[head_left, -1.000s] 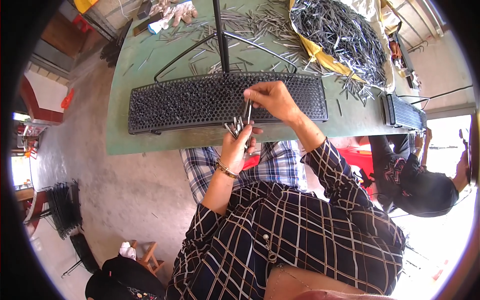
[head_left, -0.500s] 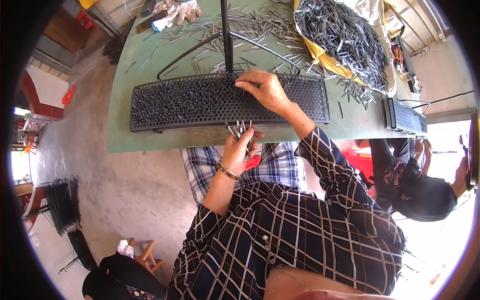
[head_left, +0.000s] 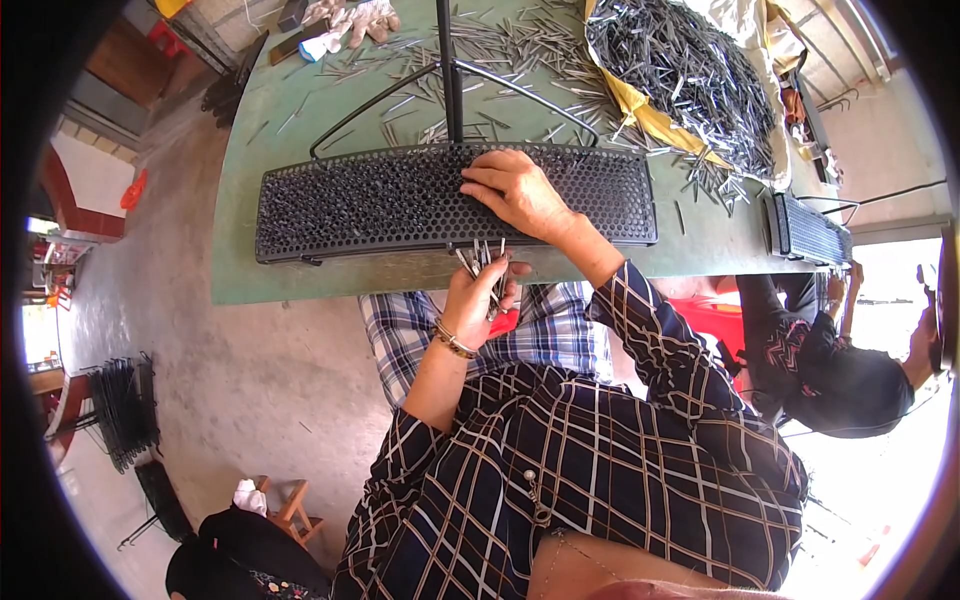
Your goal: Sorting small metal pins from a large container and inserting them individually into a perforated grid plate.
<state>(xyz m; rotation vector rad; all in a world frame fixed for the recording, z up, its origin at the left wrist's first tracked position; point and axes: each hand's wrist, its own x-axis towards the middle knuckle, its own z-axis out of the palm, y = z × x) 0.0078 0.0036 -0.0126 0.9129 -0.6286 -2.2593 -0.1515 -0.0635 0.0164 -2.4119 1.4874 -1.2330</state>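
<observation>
A long black perforated rack lies along the near edge of the green table. Its left part looks densely filled with small dark pieces, while round holes show plainly toward the right. Over the middle of the rack is my right hand, fingertips pinched together at the holes; whatever they hold is too small or hidden. Just below the rack's front edge, my left hand is closed around a bundle of thin metal strips, their ends sticking up past the fingers.
Loose strips lie scattered over the green table. A heap of strips fills a yellow-edged sack at the far right. Black rods rise behind the rack. Gloves lie at the back left. A person sits at right by another rack.
My right hand has shifted slightly down and its fingers lie lower against the rack. My left hand keeps its bundle in nearly the same place.
</observation>
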